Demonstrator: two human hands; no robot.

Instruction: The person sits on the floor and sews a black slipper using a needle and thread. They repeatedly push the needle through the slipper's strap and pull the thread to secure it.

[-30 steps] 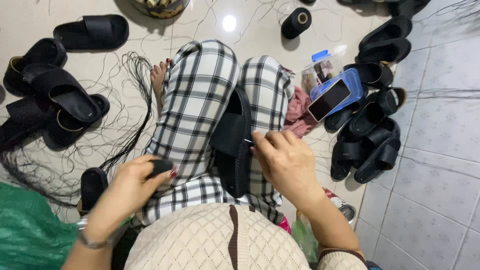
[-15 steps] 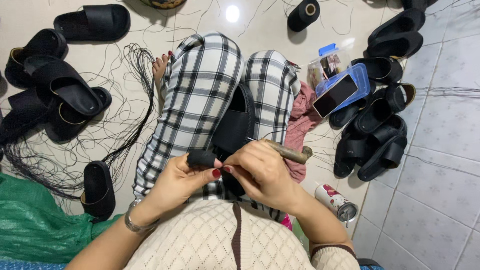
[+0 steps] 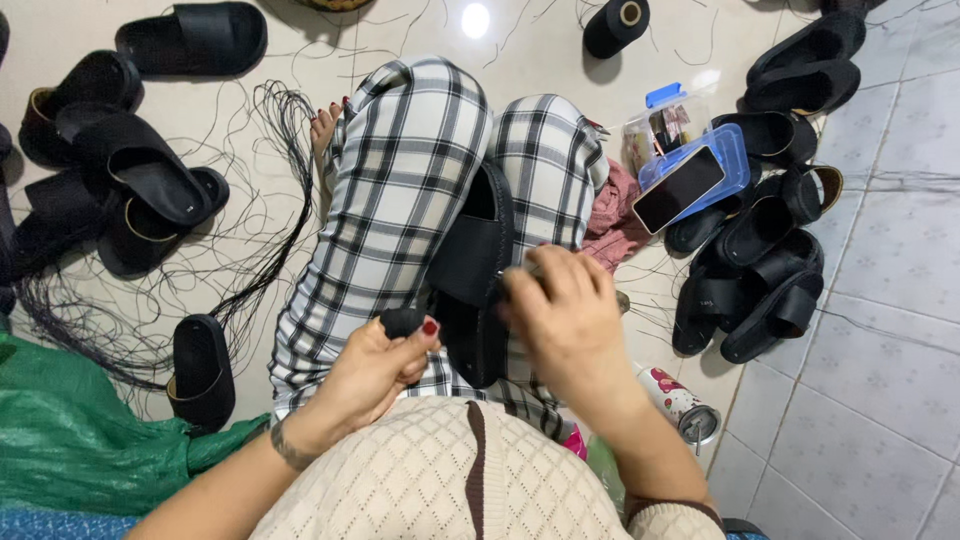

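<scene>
Person seated on tile floor, legs in plaid trousers (image 3: 400, 200), head cam looking down. Black slide sandal (image 3: 475, 270) lies in the lap between the thighs, strap up. Left hand (image 3: 375, 370) at sandal's near left edge, fingers curled shut round a small black piece (image 3: 403, 322), thumb on top. Right hand (image 3: 565, 320) over sandal's right edge, fingers bunched, pinching something thin; can't tell what. Loose black cord bundle (image 3: 270, 180) on floor to the left w/ more black sandals (image 3: 140, 180); another sandal stack (image 3: 770, 270) to the right. Phone (image 3: 680, 188) on blue box lid, black thread spool (image 3: 615, 25) at top, green sack (image 3: 70, 440) lower left.
</scene>
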